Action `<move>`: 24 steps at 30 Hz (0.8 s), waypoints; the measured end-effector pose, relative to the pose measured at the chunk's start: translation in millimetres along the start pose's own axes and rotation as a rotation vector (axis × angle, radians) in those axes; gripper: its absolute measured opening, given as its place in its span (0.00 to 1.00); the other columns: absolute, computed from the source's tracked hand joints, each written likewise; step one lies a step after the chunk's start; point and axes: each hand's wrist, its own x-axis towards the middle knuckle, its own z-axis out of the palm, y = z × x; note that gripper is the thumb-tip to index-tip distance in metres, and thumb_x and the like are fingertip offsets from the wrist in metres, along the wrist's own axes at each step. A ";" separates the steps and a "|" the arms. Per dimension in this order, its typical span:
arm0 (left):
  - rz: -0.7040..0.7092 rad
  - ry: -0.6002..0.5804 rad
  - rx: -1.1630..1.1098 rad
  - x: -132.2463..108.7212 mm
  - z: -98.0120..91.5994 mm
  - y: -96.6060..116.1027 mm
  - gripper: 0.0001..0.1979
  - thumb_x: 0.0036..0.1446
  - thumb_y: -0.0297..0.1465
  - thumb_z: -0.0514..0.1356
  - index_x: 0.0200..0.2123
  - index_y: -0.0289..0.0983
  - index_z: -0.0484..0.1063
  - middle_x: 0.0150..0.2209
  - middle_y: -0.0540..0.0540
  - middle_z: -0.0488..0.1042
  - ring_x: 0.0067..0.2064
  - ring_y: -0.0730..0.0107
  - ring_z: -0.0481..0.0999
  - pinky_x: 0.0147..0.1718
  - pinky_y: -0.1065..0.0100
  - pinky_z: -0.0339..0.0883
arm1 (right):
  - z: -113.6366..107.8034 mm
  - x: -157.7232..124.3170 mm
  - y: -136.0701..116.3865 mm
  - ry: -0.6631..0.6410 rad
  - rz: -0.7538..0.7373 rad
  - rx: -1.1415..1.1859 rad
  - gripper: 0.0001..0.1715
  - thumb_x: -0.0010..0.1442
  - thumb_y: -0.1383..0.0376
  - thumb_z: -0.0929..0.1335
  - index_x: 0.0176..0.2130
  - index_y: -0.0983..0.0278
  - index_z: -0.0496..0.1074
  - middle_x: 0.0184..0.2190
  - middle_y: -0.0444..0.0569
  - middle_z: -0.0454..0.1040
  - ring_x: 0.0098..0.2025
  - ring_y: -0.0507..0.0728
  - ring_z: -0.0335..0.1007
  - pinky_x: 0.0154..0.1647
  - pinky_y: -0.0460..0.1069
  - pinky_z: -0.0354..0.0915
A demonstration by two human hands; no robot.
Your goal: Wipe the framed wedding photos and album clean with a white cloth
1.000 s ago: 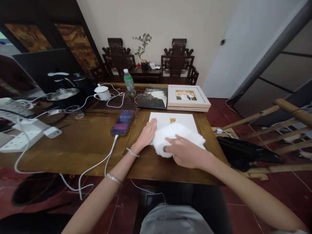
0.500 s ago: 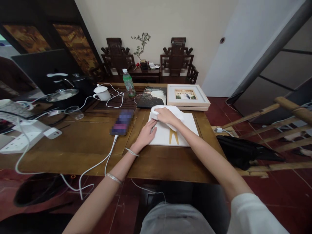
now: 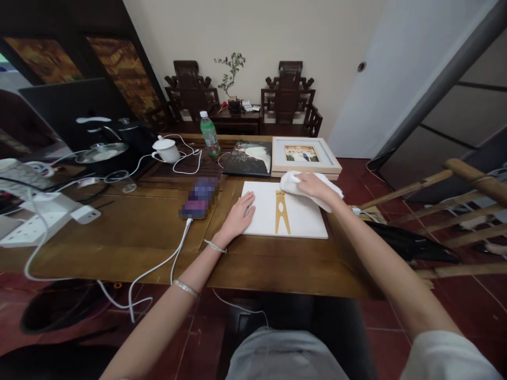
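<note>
head view: right fingers point(image 3: 304, 180) clutch cloth point(image 3: 290, 187) beneath them; left fingers point(image 3: 246, 200) lie flat on panel point(image 3: 264, 210).

On the surface point(image 3: 261, 269) before me lies a board point(image 3: 261, 211), my left hand point(image 3: 240, 215) at its left edge, my right hand point(image 3: 312, 187) with a cloth point(image 3: 290, 183) at its far right. Behind, a photo panel point(image 3: 249, 158) lies left of a picture frame point(image 3: 303, 153).

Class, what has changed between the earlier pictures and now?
The right hand, gripping the white cloth, moved it away across the white panel, then rightward to its far right corner, uncovering more of the gold piece. The left hand stayed at the panel's left edge.
</note>
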 end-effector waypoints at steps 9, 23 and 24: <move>-0.002 0.012 -0.003 0.1 0.9 -0.3 0.23 0.60 0.34 0.49 0.55 0.31 0.67 0.61 0.38 0.62 0.64 0.59 0.57 0.64 0.54 0.46 | 32.6 -131.7 -0.8 -0.039 -0.283 0.006 0.25 0.46 0.79 0.57 0.42 0.66 0.69 0.57 0.58 0.65 0.66 0.62 0.45 0.63 0.63 0.46; 0.010 0.014 0.019 0.2 0.2 -3.4 0.23 0.60 0.35 0.49 0.55 0.30 0.67 0.61 0.37 0.62 0.64 0.59 0.58 0.63 0.55 0.48 | 27.0 -49.4 24.4 0.052 -0.176 -0.015 0.15 0.46 0.76 0.57 0.32 0.65 0.67 0.32 0.56 0.75 0.36 0.63 0.69 0.37 0.53 0.59; 0.009 0.015 0.016 0.2 0.1 -3.5 0.23 0.60 0.35 0.49 0.55 0.30 0.67 0.61 0.37 0.62 0.64 0.59 0.58 0.63 0.55 0.48 | 25.6 -39.0 27.2 0.060 -0.162 -0.009 0.15 0.46 0.76 0.57 0.31 0.64 0.67 0.30 0.54 0.74 0.34 0.62 0.68 0.36 0.52 0.58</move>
